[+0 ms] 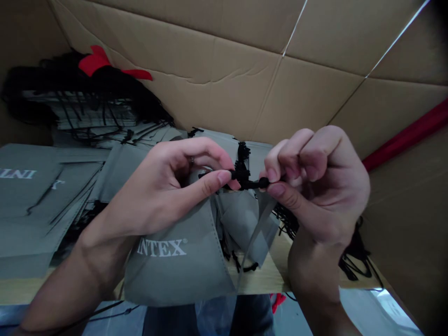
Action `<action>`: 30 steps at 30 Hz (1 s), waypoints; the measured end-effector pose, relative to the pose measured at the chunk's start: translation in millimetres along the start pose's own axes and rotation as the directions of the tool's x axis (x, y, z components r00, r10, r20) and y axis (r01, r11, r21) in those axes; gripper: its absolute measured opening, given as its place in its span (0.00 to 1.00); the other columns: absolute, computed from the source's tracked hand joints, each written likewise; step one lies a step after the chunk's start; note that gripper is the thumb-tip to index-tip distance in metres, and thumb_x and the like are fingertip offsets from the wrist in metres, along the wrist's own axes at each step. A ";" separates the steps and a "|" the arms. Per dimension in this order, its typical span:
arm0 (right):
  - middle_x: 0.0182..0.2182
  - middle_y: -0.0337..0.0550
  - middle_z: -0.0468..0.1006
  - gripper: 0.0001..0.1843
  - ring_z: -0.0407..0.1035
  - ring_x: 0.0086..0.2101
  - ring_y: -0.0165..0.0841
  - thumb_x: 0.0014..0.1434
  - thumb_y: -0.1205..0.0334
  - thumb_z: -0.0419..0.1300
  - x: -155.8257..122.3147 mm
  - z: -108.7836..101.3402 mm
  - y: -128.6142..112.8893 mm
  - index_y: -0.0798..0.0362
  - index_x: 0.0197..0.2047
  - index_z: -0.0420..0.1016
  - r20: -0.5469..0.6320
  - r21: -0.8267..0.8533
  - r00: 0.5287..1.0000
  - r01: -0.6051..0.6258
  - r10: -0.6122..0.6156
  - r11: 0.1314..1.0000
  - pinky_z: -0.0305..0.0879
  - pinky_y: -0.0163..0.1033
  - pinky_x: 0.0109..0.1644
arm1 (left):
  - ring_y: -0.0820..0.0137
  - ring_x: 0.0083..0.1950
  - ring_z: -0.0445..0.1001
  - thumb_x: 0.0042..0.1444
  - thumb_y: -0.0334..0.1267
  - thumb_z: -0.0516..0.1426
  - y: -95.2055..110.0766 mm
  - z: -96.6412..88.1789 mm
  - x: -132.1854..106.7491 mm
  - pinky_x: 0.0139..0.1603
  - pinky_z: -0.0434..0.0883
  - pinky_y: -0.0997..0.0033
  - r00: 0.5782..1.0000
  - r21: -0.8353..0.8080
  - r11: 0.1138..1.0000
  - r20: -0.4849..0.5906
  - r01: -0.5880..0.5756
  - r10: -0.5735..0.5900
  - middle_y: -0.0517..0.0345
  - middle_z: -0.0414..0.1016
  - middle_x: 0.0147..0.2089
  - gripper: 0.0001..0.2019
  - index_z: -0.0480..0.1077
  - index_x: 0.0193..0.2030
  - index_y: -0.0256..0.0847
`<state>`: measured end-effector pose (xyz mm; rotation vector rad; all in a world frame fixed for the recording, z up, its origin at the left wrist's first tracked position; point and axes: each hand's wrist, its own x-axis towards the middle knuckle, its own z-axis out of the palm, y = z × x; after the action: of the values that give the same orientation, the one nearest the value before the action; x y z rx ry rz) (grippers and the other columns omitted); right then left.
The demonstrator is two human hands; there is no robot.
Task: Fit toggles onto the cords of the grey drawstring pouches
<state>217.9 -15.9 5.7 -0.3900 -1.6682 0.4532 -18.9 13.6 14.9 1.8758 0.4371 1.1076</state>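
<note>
A grey drawstring bag (pixel 178 277) with white INTEX lettering hangs below my left hand (pixel 168 186). That hand is closed, its thumb and fingertips pinching the bag's black drawstring (pixel 252 185) near the top of the bag. My right hand (pixel 325 186) is closed too, gripping the drawstring just to the right at a small dark knot or bead (pixel 263 182). Between the two hands the cord runs short and nearly level. A thin grey strip (pixel 257 233) hangs down beneath the right fingertips; where it is attached is hidden.
Stacked grey bags with black cords (pixel 96 114) lie at the back left, a red strip (pixel 94 60) on top. More bags (pixel 31 200) spread along the wooden table (pixel 266 280). Cardboard walls (pixel 196 60) enclose the back and right side. Loose black cords (pixel 357 261) lie at right.
</note>
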 end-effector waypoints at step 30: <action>0.36 0.41 0.72 0.18 0.69 0.35 0.42 0.60 0.56 0.81 -4.1 -3.1 1.6 0.41 0.41 0.75 0.027 -0.084 0.997 -0.071 0.074 0.994 0.74 0.52 0.35 | 0.71 0.38 0.83 0.65 0.43 0.77 3.5 0.2 -5.0 0.38 0.78 0.76 0.997 0.100 0.994 -0.054 -0.042 0.048 0.59 0.86 0.40 0.11 0.84 0.47 0.43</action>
<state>221.6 -16.3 1.7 -0.5086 -1.7097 0.4463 -21.9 8.2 15.1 1.9521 0.4915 1.1901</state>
